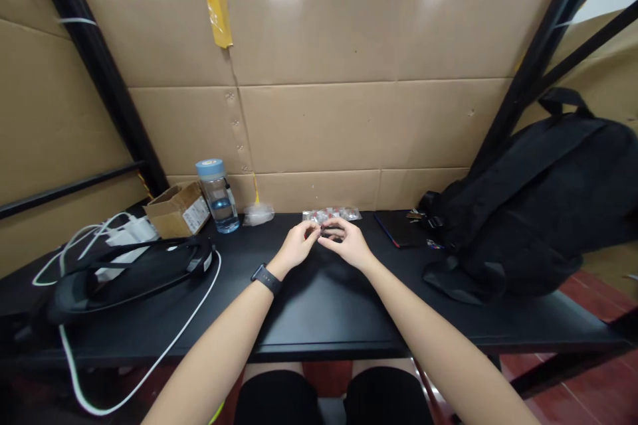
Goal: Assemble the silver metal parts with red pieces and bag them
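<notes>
Small dark item: held up at the fingertips, right where the two hands meet, above the middle of the desk [329,309]; from where I stand it is too tiny to make out what it is.
Left hand [296,247]: thumb and fingers brought together in a pinch on the item's left side, a dark watch [267,279] around the wrist.
Right hand [351,246]: thumb and fingers curved round to the item from the right, tips closed on it; I can't tell which of the hands carries more of the grip.
Clear packets [345,213]: lying just beyond the fingers, near the foot of the cardboard wall [319,126], their contents blurred to me.
Left of the hands: a crumpled plastic bag [259,214], then a blue-capped bottle [222,204] standing upright with some water in it, and a small open cardboard box [180,211] beside it.
Far left: a black headset [134,279], with a white cable [192,319] looping over the desk's front edge.
Right of the hands: a dark flat pad [403,231], then a big black backpack [543,206] slumped at the desk's end.
</notes>
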`<state>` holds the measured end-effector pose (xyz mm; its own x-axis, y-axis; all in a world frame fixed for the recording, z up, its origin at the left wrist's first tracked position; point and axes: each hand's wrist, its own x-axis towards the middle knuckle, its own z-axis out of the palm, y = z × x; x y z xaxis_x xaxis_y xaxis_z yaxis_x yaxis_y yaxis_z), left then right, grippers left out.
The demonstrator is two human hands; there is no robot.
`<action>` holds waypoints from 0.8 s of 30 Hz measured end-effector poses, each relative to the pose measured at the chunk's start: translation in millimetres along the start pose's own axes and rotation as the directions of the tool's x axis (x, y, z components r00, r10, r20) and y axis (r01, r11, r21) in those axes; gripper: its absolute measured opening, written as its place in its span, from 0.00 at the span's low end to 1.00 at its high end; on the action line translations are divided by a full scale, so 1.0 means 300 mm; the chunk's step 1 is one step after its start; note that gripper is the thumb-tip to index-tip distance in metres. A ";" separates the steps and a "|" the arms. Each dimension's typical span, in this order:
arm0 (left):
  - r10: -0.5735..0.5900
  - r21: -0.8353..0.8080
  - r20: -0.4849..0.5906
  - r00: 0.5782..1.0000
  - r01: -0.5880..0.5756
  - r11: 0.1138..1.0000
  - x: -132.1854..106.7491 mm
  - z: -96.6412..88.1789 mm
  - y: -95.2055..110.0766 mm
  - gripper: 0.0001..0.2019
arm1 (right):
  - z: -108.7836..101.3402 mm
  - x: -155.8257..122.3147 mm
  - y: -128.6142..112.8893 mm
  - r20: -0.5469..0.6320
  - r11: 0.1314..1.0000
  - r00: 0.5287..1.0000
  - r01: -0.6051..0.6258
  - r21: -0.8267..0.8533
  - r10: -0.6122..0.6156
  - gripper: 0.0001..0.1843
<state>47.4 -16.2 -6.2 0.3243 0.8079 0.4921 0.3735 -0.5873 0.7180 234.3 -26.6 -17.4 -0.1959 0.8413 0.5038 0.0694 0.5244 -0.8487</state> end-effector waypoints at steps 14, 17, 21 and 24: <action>0.037 0.100 -0.087 0.996 -0.028 0.995 -0.015 0.030 0.007 0.04 | -0.018 0.004 0.015 0.024 0.992 0.998 -0.050 -0.114 0.053 0.19; 0.028 0.116 -0.118 0.993 -0.014 0.993 -0.018 0.027 0.019 0.05 | -0.030 0.007 0.007 0.090 0.976 0.995 -0.011 -0.216 0.031 0.22; 0.025 0.141 -0.109 0.994 -0.009 0.990 -0.020 0.026 0.022 0.06 | -0.038 0.012 -0.001 0.145 0.951 0.986 0.124 -0.285 -0.085 0.22; 0.025 0.152 -0.094 0.995 -0.010 0.988 -0.020 0.030 0.019 0.05 | -0.037 0.015 0.000 0.140 0.942 0.983 0.155 -0.297 -0.117 0.19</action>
<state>55.4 -24.9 -9.6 0.2501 0.7941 0.5540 0.4979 -0.5962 0.6298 244.4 -21.3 -13.4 -0.3380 0.7471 0.5724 0.3251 0.6634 -0.6739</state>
